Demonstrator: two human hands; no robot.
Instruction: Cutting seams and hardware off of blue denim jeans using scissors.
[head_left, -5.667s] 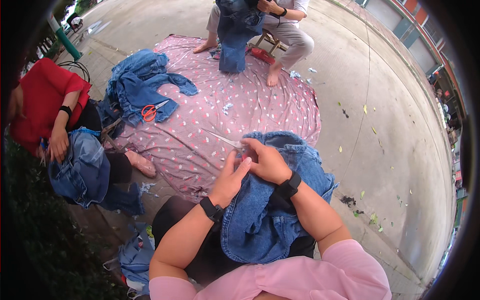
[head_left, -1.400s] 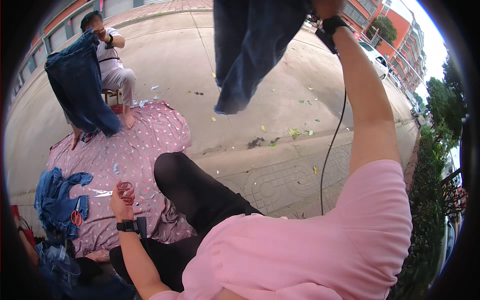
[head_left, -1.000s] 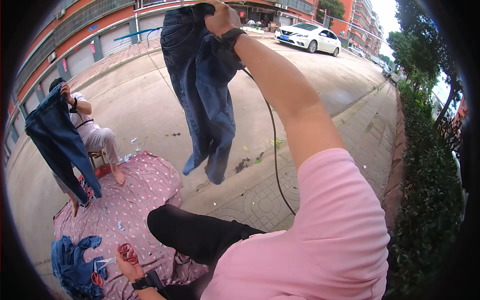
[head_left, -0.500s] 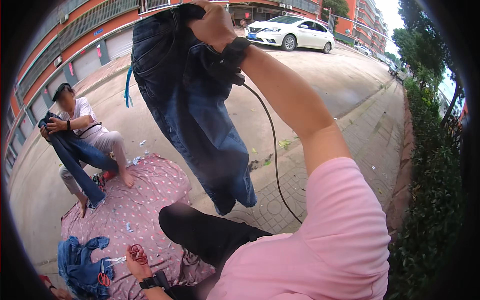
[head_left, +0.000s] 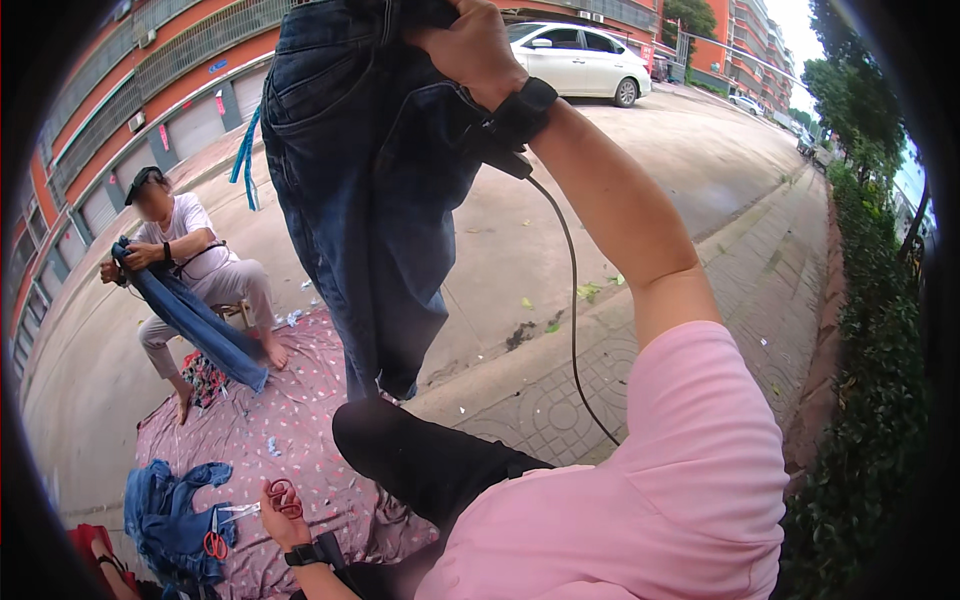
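My right hand [head_left: 478, 50], raised high, is closed on the waist part of a pair of dark blue jeans [head_left: 340, 180]. The legs hang down in front of my knee, with frayed hems at the bottom. Low on the left, my left hand [head_left: 284, 522] holds scissors [head_left: 287, 500] with dark red handles, their blades pointing left. Beside that hand, a second pair of scissors [head_left: 215, 545] with orange-red handles lies on a crumpled blue denim garment [head_left: 165, 520]. Blue ribbons [head_left: 245, 165] dangle near the jeans' left side.
A pink patterned cloth [head_left: 310, 430] covers the ground, dotted with scraps. Across it, a seated co-worker [head_left: 190, 235] holds other blue jeans [head_left: 200, 325]. A red item and another person's limb [head_left: 105, 560] show at lower left. A cable [head_left: 575, 300] hangs from my right wrist. A hedge [head_left: 865, 400] runs along the right.
The view has shifted, and the jeans in my right hand have swung, their lower legs now closer to my knee. The co-worker's jeans have also moved. Both my hands keep their grip.
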